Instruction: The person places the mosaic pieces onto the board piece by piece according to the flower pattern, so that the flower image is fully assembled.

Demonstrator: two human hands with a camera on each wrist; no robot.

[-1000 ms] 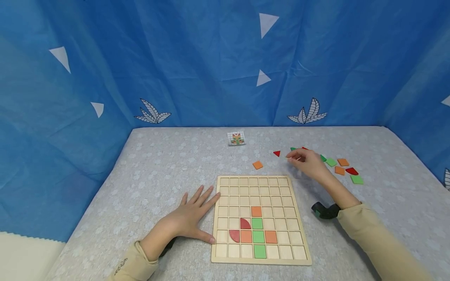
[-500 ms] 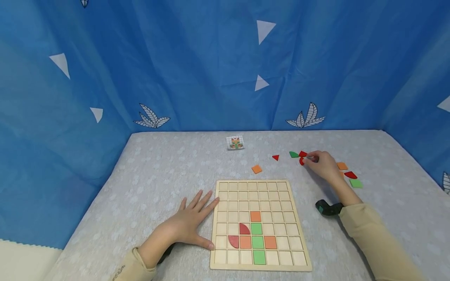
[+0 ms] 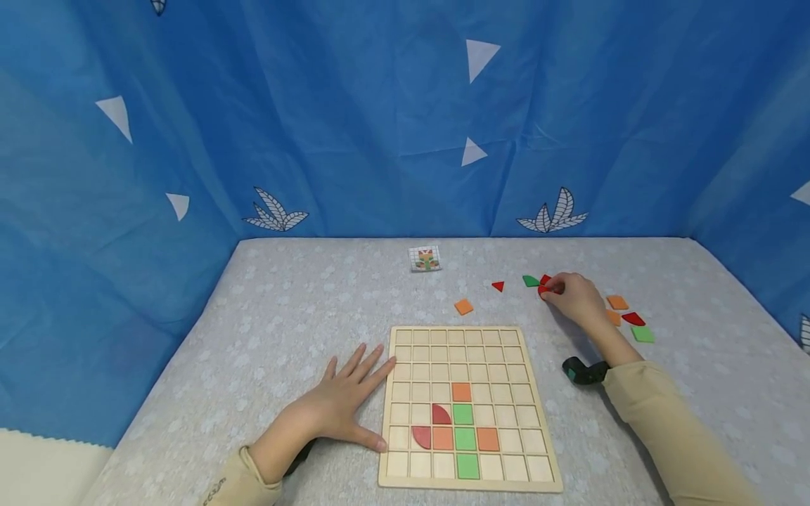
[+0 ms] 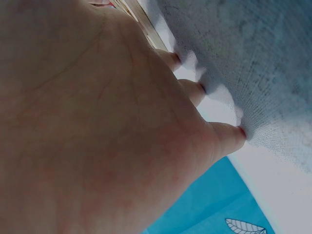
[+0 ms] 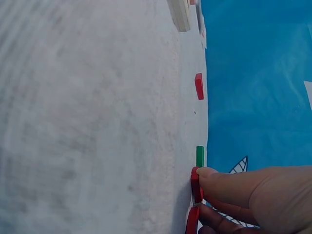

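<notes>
In the head view, my left hand (image 3: 338, 404) lies spread beside the wooden grid board (image 3: 405, 476), its fingertips and thumb touching the left edge. The left wrist view shows the palm and fingertips (image 4: 225, 136) on the cloth. My right hand (image 3: 577, 301) is among loose tiles at the back right, thumb and curled fingers pinching a red tile (image 5: 196, 184) with a curved edge. Close by lie a second red tile (image 3: 545, 279) and a green quarter-circle tile (image 3: 530, 281). Set in the board are several green squares (image 3: 464, 414), orange squares (image 3: 461, 391) and two red quarter circles (image 3: 441, 414).
A small picture card (image 3: 425, 258) stands at the back. A red triangle (image 3: 498, 286) and an orange square (image 3: 464, 306) lie behind the board. Right of my right hand are orange tiles (image 3: 617, 302), a red tile (image 3: 634, 319) and a green square (image 3: 643, 334).
My right hand has moved right and down onto the red tile and now pinches it. The left hand stays at the board's edge. The head view has tilted slightly.
</notes>
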